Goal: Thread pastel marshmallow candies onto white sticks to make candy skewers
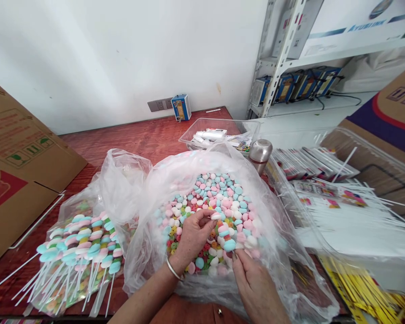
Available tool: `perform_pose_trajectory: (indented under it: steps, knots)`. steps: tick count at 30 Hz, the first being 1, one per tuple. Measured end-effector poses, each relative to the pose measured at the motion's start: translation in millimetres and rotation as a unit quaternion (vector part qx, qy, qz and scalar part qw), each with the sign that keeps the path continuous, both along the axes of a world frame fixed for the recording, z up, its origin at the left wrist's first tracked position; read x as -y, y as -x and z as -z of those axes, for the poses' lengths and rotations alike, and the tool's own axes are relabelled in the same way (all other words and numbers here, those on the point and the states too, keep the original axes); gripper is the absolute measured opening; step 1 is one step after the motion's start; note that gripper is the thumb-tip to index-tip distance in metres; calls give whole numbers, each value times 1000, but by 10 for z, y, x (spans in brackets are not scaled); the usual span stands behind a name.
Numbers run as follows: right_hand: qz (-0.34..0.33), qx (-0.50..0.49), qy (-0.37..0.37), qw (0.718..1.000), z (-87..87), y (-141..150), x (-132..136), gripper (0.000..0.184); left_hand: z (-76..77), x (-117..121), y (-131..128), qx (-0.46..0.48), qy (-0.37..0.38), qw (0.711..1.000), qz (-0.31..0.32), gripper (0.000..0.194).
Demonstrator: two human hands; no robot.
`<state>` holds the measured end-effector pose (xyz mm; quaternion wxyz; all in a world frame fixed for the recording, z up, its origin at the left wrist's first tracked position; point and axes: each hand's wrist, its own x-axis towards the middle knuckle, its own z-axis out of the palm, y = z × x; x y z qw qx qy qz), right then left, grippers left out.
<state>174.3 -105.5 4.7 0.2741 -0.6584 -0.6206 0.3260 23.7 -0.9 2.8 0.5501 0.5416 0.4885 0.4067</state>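
A big clear plastic bag (273, 211) in front of me is full of pink, blue and white candy pieces (219, 193). My left hand (194, 236) is over the candies, its fingers pinching a white piece at the top of a partly built candy skewer (227, 236). My right hand (253, 283) grips the lower end of that skewer from below. Its stick is hidden by the hands. To the left, several finished candy skewers (84, 245) with white sticks lie in a pile on another plastic bag.
A large cardboard box (16, 175) stands at the left on the red wooden table (135, 135). A clear tub (222, 130) and a metal flask (259, 153) sit behind the bag. White sticks and packets (340, 202) fill a tray at the right. Metal shelving (283, 58) rises behind.
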Motion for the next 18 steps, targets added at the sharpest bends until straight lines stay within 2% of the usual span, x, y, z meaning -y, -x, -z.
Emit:
perform_pose_trajectory:
  steps: [6,14,16,18]
  knots:
    - [16,-30,-23,999,-19,88,-54,33,-5,-23,4,2,-27,1000,14,21]
    - [27,-53,-23,998,-6,157,-119,32,35,14,-51,-4,-25,1000,-7,22]
    - [28,-51,-29,998,32,166,-133,33,17,22,-71,14,-24,999,-16,21]
    - [31,-43,-43,998,75,165,-147,33,-37,26,-96,83,-5,996,-37,21]
